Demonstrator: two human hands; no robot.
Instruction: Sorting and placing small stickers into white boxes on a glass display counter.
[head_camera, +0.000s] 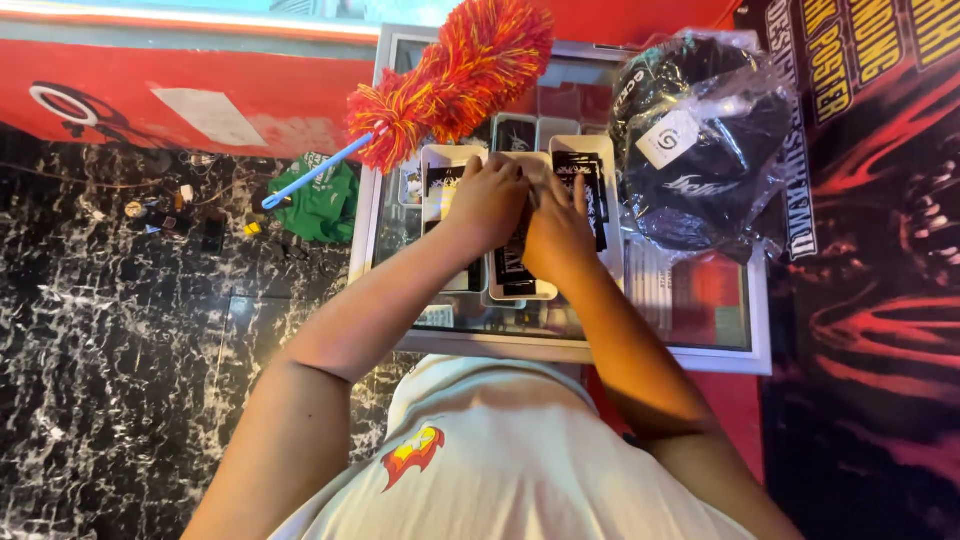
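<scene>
Shop, glass display counter (700, 355), bagged caps (700, 150)

**Around the glass counter**

A red-and-yellow fluffy duster (455, 75) with a blue handle lies across the upper middle of the frame. At upper right sits a clear plastic bag of black caps (700, 140). A crumpled green cloth (322, 205) lies on the black marble floor (120, 340) at left, beside small scattered clutter (165, 212).
</scene>
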